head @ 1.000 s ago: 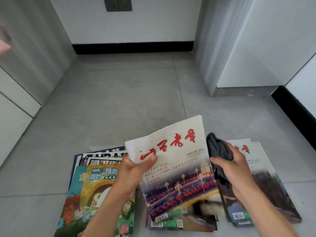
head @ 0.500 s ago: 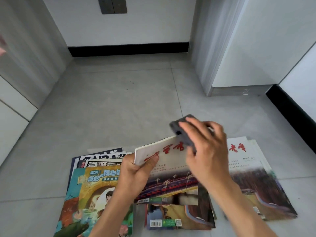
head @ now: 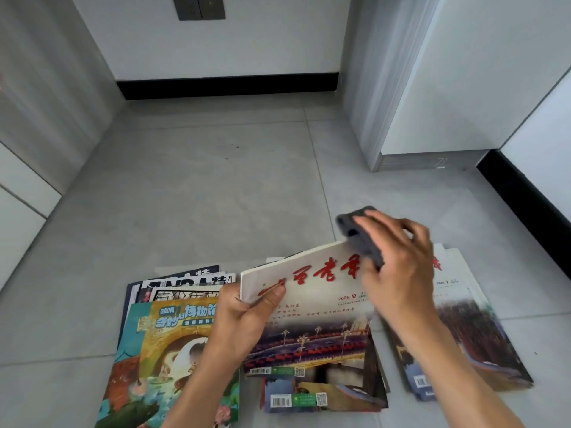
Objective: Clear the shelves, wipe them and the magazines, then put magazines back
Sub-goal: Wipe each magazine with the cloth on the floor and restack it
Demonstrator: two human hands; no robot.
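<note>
Fingers [head: 380,225] of my right hand [head: 398,267] pinch the dark cloth [head: 360,239] at the magazine [head: 312,307]'s far right corner, its cover running back toward me, left hand [head: 244,322] gripping its left edge.

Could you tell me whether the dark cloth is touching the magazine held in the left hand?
Touching. The head view shows the dark cloth, gripped by the right hand, pressed onto the top right corner of the held magazine.
</note>
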